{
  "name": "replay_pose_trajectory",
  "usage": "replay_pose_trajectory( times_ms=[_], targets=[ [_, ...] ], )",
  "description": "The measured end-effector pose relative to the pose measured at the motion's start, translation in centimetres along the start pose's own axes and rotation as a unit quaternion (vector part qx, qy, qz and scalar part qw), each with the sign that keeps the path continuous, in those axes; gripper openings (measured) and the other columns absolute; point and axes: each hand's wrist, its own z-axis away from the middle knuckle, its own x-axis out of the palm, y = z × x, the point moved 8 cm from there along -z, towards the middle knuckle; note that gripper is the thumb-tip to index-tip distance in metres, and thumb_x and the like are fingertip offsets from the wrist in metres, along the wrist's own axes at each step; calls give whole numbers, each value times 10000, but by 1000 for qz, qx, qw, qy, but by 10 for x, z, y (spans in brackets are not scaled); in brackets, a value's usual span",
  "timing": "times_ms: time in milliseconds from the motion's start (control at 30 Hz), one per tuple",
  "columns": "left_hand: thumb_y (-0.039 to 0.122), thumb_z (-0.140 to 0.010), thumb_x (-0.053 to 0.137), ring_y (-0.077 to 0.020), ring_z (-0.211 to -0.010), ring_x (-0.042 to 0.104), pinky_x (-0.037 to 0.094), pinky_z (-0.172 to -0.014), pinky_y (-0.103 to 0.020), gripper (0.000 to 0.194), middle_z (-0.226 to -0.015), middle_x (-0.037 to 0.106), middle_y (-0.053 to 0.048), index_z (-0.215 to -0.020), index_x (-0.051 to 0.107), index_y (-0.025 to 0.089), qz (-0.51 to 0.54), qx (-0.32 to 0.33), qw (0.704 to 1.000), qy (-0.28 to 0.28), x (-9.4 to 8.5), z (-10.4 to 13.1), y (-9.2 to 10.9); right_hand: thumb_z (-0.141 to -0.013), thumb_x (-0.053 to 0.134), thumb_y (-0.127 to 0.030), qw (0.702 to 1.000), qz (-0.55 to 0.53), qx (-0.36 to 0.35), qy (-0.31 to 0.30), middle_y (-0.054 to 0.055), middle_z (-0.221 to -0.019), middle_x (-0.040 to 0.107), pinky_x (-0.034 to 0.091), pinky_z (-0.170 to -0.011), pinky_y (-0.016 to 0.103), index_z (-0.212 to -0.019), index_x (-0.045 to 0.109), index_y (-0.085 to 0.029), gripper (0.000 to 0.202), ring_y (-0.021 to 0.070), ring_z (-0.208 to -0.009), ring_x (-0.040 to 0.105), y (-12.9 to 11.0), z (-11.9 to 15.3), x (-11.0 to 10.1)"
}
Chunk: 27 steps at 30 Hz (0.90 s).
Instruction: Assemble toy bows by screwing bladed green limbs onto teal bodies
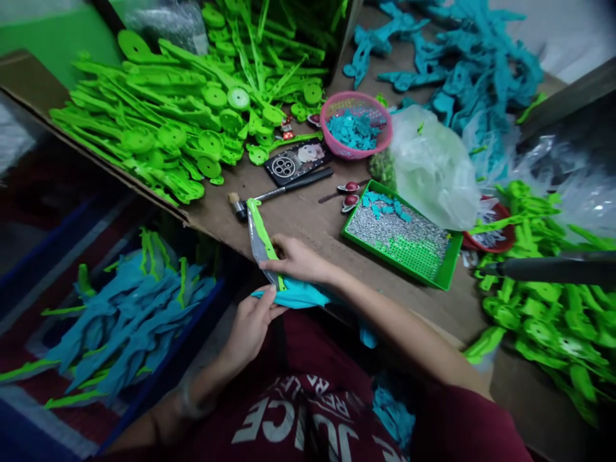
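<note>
Just above my lap, at the table's front edge, both hands are closed on one jointed plastic piece. A blue plastic part forms its lower half, and my left hand pinches that part's left end near the joint. From the joint a long lime-green part with a grey blade-like strip points up and away. My right hand has its fingers and thumb on the lower stretch of this green part. Some of the joint is hidden behind my fingers.
Lime-green parts heap at the left, more at the right. Blue parts lie behind. A hammer, a phone, a pink basket and a green tray stand between. Finished-looking blue-green pieces fill a bin lower left.
</note>
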Motion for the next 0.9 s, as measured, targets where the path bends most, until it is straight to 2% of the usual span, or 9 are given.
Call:
replay_pose_trajectory(
  times_ms=[100, 200, 300, 433, 567, 700, 800, 867, 900],
  targets=[
    [507, -832, 757, -289, -1096, 702, 562, -994, -457, 400, -1029, 773, -121, -948, 731, 125, -8, 4, 1000, 5, -5, 2, 0, -860, 729, -429, 996, 90, 3, -7, -20, -809, 566, 349, -648, 251, -969, 598, -131, 344, 117, -713, 502, -6, -3, 2],
    [503, -834, 758, -290, -1118, 694, 558, -1008, -458, 400, -1038, 772, -127, -954, 736, 122, -7, 8, 1000, -3, -8, 2, -1, -899, 684, -478, 980, 198, 9, 0, 75, -1024, 633, 435, -747, 285, -1115, 607, -113, 431, 176, -873, 602, -17, 0, -3],
    [507, -856, 733, -287, -1153, 680, 544, -1037, -457, 410, -1099, 763, -133, -1003, 740, 125, 0, 10, 1000, -4, -11, 1, -4, -944, 630, -425, 940, 339, 6, 25, 157, -1185, 591, 503, -783, 337, -1181, 578, -99, 406, 225, -939, 647, -36, 30, -24],
    [513, -867, 714, -301, -1232, 639, 518, -1077, -454, 437, -1207, 732, -151, -1051, 737, 118, 4, -11, 1000, 3, -17, 0, -7, -959, 609, -338, 901, 423, -34, 91, 166, -1157, 602, 546, -823, 371, -1238, 558, -81, 383, 263, -1000, 655, -54, 124, -68],
    [518, -883, 674, -296, -1323, 574, 498, -1108, -454, 456, -1320, 687, -124, -1157, 713, 156, -28, -64, 997, 17, -21, 0, -6, -987, 561, -327, 864, 440, 22, 244, 149, -1091, 655, 557, -773, 350, -1275, 566, -102, 366, 246, -953, 670, -27, 255, -106],
    [612, -903, 580, -248, -1281, 610, 583, -1009, -369, 430, -1320, 696, -18, -1137, 709, 274, -123, -70, 989, 40, -31, 3, -9, -963, 603, -252, 803, 425, 125, 399, 125, -1001, 684, 557, -757, 338, -1181, 627, -128, 252, 226, -901, 680, 21, 374, -103],
    [622, -911, 545, -239, -1040, 730, 654, -803, -346, 373, -1079, 772, 8, -976, 709, 293, -231, -36, 972, 22, -30, 18, -10, -942, 625, -195, 769, 393, 161, 477, 117, -998, 690, 561, -750, 324, -1137, 651, -147, 203, 208, -892, 680, 45, 423, -84],
    [546, -909, 598, -226, -910, 750, 649, -767, -340, 298, -976, 773, -4, -939, 703, 269, -379, 53, 923, -47, -8, 32, 0, -922, 643, -162, 762, 390, 143, 496, 120, -1000, 690, 563, -755, 333, -1114, 666, -151, 194, 209, -892, 674, 48, 431, -75],
    [481, -912, 625, -216, -897, 745, 640, -793, -338, 238, -980, 767, -12, -958, 703, 262, -458, 124, 874, -105, 13, 41, 7, -907, 655, -142, 758, 392, 124, 507, 121, -1001, 691, 563, -761, 341, -1100, 674, -154, 194, 212, -894, 670, 45, 431, -73]
  ],
)
